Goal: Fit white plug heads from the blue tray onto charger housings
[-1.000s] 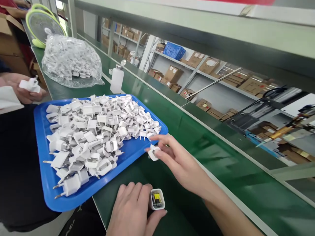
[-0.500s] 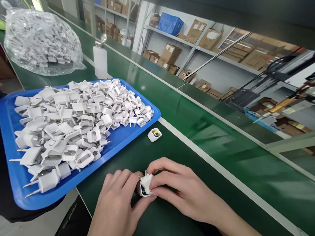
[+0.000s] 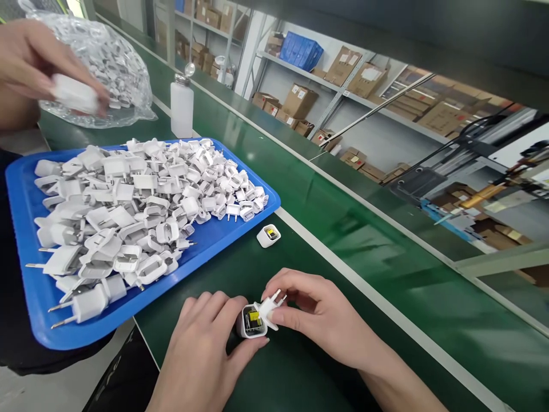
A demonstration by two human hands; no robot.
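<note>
Fingertips of the left hand (image 3: 206, 343) clamp the open charger body (image 3: 251, 323); the right hand (image 3: 326, 315) pinches the pronged cap (image 3: 270, 307), tilted, just above it. Pressed at that tilt, the cap could jam crooked.

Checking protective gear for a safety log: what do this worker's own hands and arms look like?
Both are bare. The left hand and right hand wear no gloves, rings or watch, and the forearms show no sleeves as far as the frame reaches.
</note>
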